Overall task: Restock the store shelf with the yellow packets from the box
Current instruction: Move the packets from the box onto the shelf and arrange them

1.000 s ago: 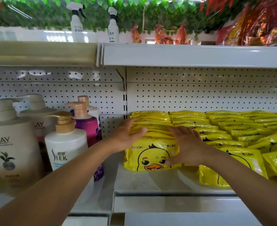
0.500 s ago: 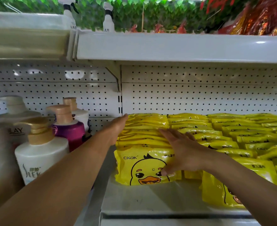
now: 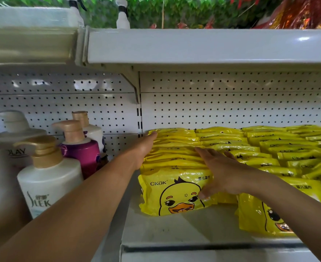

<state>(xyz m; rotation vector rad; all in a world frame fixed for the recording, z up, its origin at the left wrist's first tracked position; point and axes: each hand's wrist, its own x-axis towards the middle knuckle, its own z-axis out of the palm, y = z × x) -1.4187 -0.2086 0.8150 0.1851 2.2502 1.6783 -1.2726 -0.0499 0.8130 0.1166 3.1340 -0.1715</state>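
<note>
Rows of yellow duck-print packets stand on the white shelf (image 3: 174,229). The leftmost row (image 3: 174,148) runs back to the pegboard, with its front packet (image 3: 167,193) facing me. My left hand (image 3: 144,148) lies flat with straight fingers against the left side of this row, reaching toward the back. My right hand (image 3: 218,169) rests spread on top of the row's right side, thumb on the front packet's face. More packet rows (image 3: 288,152) fill the shelf to the right. The box is out of view.
Pump bottles stand on the adjoining shelf to the left: a white SLEK bottle (image 3: 46,178), a purple one (image 3: 80,154) and a large OLAY bottle (image 3: 6,157). An upper shelf (image 3: 193,46) overhangs closely. Bare shelf lies in front of the packets.
My left hand has slid deeper along the left side of the row, toward the pegboard. The right hand has stayed on top of the row. The camera has moved closer and lower.
</note>
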